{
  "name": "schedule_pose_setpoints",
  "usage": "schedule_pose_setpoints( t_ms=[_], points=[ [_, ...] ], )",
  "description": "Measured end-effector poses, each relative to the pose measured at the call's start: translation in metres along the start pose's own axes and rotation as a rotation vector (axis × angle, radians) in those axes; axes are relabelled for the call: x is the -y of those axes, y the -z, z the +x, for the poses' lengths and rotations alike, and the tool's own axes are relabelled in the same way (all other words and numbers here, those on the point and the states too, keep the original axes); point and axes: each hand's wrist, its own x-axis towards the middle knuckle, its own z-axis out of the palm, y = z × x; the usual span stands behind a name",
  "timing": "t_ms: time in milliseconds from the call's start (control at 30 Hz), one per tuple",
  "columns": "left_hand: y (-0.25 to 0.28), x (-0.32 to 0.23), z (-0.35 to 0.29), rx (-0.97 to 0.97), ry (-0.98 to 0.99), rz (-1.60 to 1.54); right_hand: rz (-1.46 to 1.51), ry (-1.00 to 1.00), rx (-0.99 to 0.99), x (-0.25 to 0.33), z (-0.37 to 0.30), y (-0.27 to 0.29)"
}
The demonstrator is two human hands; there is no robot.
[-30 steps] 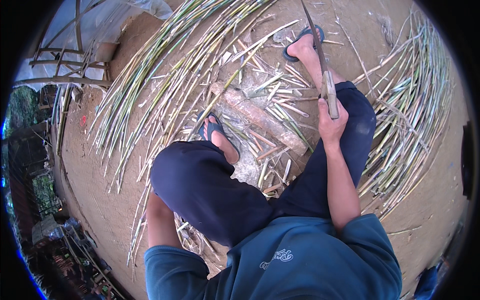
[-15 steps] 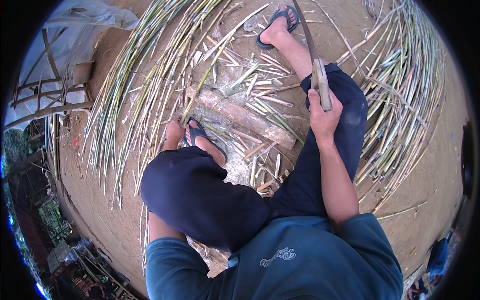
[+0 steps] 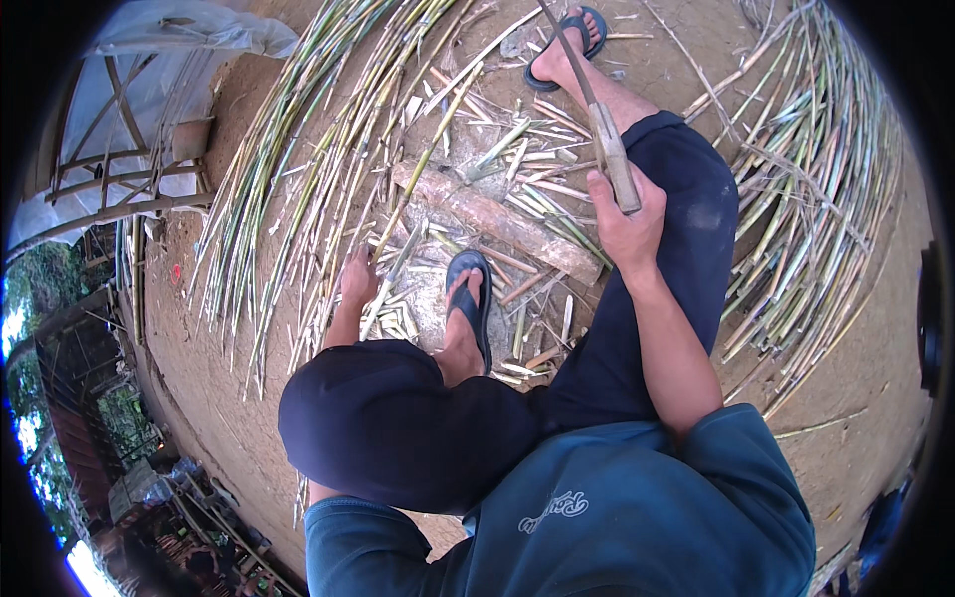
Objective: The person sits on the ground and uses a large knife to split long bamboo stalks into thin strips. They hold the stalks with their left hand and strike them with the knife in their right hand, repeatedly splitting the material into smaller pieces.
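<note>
In my right hand (image 3: 634,224) I am gripping a saw (image 3: 601,117); my left hand (image 3: 359,281) is resting at a stalk's (image 3: 429,159) lower end, grip unclear.

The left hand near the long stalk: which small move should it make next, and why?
Probably the left hand should steady the near end of the long stalk. The stalk crosses the log near its left end, the hand is at the stalk's near end, though its grip is unclear, and the right hand holds a long-bladed tool away from the stalk.
</note>
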Motion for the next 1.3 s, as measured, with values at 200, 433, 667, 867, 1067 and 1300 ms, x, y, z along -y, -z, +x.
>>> schedule_pose_setpoints(
  t_ms=[200, 433, 667, 867, 1067, 1300],
  points=[
    [-0.022, 0.019, -0.029, 0.061, 0.09, 0.075, -0.038, -0.074, 0.226, -0.006, -0.012, 0.002],
    [0.05, 0.071, 0.01, 0.47, 0.034, 0.012, -0.112, -0.074, 0.402, -0.006, -0.018, 0.0],
    [0.17, -0.072, 0.083, 0.754, -0.135, 0.416, -0.318, -0.257, 0.673, 0.018, -0.025, -0.006],
    [0.007, -0.02, 0.115, 0.876, -0.033, 0.539, -0.247, -0.198, 0.743, 0.022, -0.041, -0.025],
    [-0.059, -0.069, 0.082, 0.291, 0.105, 0.037, -0.307, -0.221, 0.732, 0.0, -0.049, -0.015],
    [-0.07, -0.069, 0.094, 0.239, 0.276, -0.18, -0.336, -0.307, 0.768, 0.0, -0.041, -0.03]
  ],
)
